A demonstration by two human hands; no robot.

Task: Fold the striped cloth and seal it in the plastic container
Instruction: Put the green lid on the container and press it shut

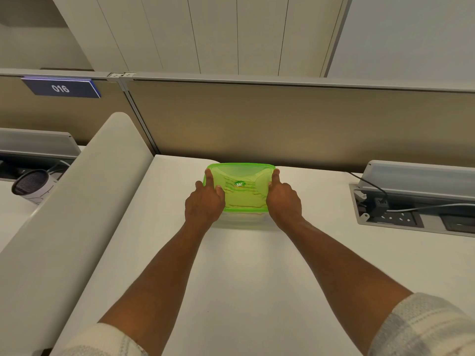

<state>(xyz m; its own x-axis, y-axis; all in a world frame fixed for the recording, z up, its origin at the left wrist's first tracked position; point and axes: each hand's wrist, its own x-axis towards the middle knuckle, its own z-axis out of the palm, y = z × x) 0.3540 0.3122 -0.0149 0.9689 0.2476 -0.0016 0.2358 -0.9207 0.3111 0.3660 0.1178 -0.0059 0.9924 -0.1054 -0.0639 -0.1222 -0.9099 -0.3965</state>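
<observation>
two pale sleeves sit closest to the camera, and from them both bare forearms reach forward over the white desk. at the far edge of the desk, close to the grey partition, stands the plastic container with its green lid already on top. through the lid brown stripes are visible, so the striped cloth seems to lie folded inside.

the left hand covers the left end of the lid and the right hand the right end. on each hand the fingers are slightly spread and laid flat along the rim, with the thumbs turned inward on top of the lid. i think this grip from both ends is for pushing the rim down evenly, so one side does not pop up. if the lid is fully clicked shut, i cannot tell.

a socket box with a cable is at the right edge, well apart.
</observation>
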